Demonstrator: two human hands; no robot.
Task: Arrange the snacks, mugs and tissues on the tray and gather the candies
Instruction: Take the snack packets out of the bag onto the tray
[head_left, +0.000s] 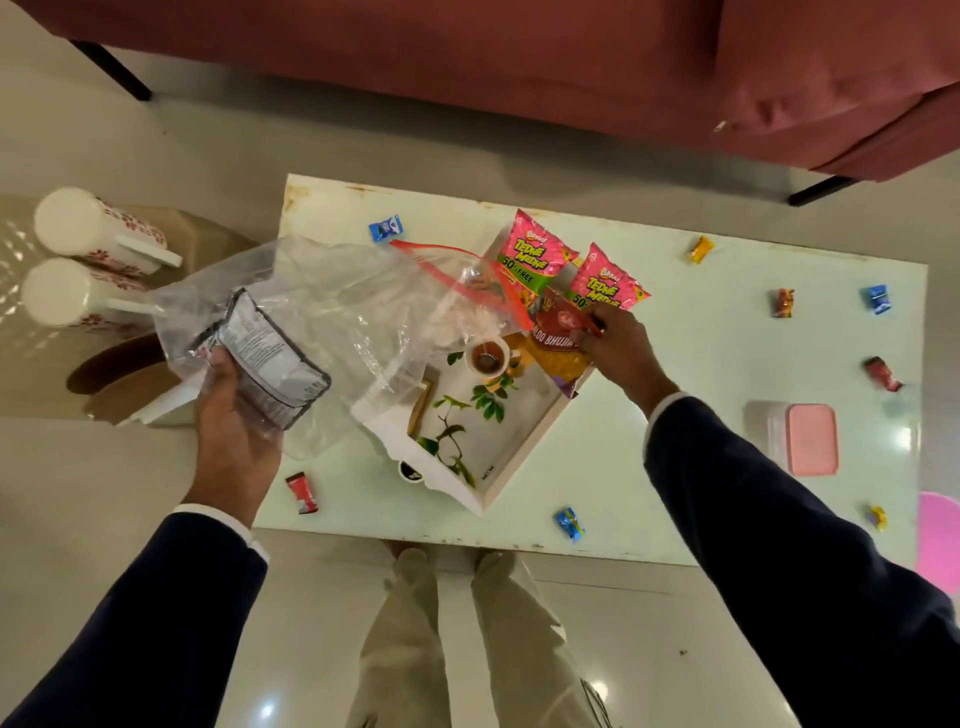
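My left hand (236, 415) grips a clear bag (332, 322) with a grey packet (265, 358) inside, held left of the tray (524, 447). My right hand (618, 348) pinches a red snack pack (558, 348) at the tray's far corner, beside two pink packs (530, 254). Candies (782, 302) lie scattered across the table (675, 467); two mugs (88, 260) stand off to the left.

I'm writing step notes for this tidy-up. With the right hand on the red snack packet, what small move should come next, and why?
Probably release it: the right hand has the red snack packet leaning at the tray's far corner, beside two pink packets already there. Then the dark pouch in the left hand can follow.
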